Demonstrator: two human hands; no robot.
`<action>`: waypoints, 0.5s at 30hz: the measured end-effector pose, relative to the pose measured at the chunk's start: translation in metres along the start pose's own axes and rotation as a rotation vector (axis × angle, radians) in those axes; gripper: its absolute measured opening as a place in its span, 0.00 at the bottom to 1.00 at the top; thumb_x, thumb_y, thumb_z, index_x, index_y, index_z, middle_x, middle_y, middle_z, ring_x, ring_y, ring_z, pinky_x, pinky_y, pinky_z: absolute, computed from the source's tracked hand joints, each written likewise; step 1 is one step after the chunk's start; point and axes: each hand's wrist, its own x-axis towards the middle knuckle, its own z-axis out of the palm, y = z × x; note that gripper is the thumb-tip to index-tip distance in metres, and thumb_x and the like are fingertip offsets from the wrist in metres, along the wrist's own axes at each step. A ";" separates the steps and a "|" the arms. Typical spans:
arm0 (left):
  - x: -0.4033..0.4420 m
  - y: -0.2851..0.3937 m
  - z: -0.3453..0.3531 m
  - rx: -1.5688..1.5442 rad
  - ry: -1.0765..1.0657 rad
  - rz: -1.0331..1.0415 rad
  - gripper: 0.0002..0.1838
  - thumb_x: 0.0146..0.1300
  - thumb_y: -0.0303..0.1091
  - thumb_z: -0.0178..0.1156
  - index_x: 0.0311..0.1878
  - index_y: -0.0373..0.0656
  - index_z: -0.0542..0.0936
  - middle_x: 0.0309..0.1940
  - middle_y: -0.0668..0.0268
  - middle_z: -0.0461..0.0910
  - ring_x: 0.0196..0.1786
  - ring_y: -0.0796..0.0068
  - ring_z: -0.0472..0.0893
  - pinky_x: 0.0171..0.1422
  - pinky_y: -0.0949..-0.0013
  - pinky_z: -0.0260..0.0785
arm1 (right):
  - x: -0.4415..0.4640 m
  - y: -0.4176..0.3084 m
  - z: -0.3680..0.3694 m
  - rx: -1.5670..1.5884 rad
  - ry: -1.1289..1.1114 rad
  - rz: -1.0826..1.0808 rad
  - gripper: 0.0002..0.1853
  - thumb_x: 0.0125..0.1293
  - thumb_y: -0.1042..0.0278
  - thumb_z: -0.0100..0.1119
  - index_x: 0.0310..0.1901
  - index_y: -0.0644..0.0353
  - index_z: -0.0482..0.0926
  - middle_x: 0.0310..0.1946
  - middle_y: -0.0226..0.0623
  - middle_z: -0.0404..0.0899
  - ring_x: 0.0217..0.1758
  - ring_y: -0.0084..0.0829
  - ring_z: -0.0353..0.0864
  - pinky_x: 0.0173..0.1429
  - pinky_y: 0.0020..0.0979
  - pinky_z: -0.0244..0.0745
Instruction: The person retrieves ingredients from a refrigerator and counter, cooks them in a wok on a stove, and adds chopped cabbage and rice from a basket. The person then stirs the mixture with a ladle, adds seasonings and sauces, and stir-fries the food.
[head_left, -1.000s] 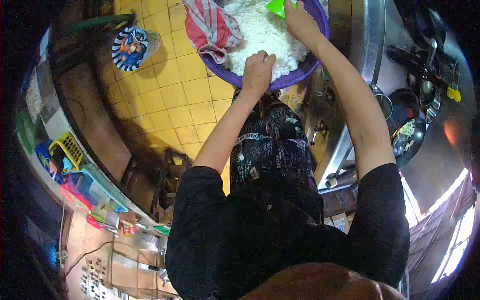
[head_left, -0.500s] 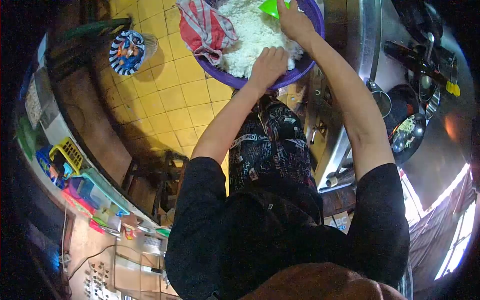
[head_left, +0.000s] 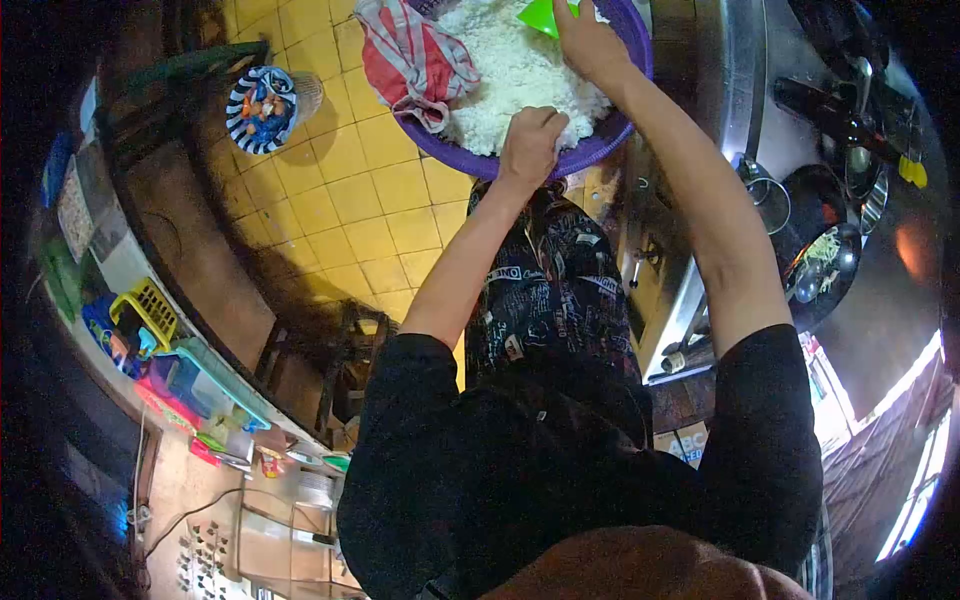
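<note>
Standing on the yellow tiles [head_left: 361, 190] at far left, a striped bin [head_left: 260, 84] lies well apart from the hands. Left to right from there, a red-and-white cloth [head_left: 408, 62] drapes over the left rim of the purple tub [head_left: 470, 163], which sits at the far side, in front of the person, full of white grains [head_left: 520, 75]. At its near edge, the left hand [head_left: 530, 145] rests with fingers curled; whether it pinches anything, I cannot tell. The green scoop [head_left: 540, 17] lies beyond it, over the grains, its visible part reaching leftward from the right hand [head_left: 592, 45], the nearer one, whose fingers close around it. The dark trousers [head_left: 545, 300] read "ONE"; right of them, a box [head_left: 688, 443] shows "ABC". At right, the steel counter [head_left: 890, 310] carries a pan [head_left: 848, 248] with pale shreds.
</note>
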 end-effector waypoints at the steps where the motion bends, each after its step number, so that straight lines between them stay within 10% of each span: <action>1: -0.002 -0.002 0.002 -0.030 0.000 0.021 0.15 0.44 0.21 0.56 0.39 0.41 0.76 0.33 0.56 0.77 0.37 0.54 0.75 0.43 0.57 0.67 | -0.001 -0.001 -0.002 0.001 -0.001 -0.001 0.38 0.63 0.44 0.45 0.66 0.60 0.48 0.62 0.66 0.51 0.45 0.60 0.74 0.45 0.46 0.74; 13: 0.001 0.010 -0.009 0.078 -0.027 -0.131 0.09 0.46 0.25 0.59 0.34 0.43 0.76 0.25 0.59 0.75 0.33 0.56 0.76 0.38 0.57 0.68 | -0.001 -0.004 0.002 0.017 0.049 -0.030 0.36 0.61 0.50 0.50 0.65 0.58 0.50 0.59 0.64 0.56 0.42 0.60 0.75 0.45 0.46 0.73; 15: 0.000 0.011 -0.009 0.085 -0.037 -0.164 0.11 0.46 0.25 0.59 0.36 0.44 0.76 0.25 0.58 0.75 0.33 0.55 0.76 0.37 0.57 0.68 | 0.006 0.008 0.021 -0.095 0.221 -0.131 0.29 0.58 0.73 0.46 0.63 0.59 0.53 0.46 0.59 0.64 0.37 0.57 0.78 0.38 0.47 0.77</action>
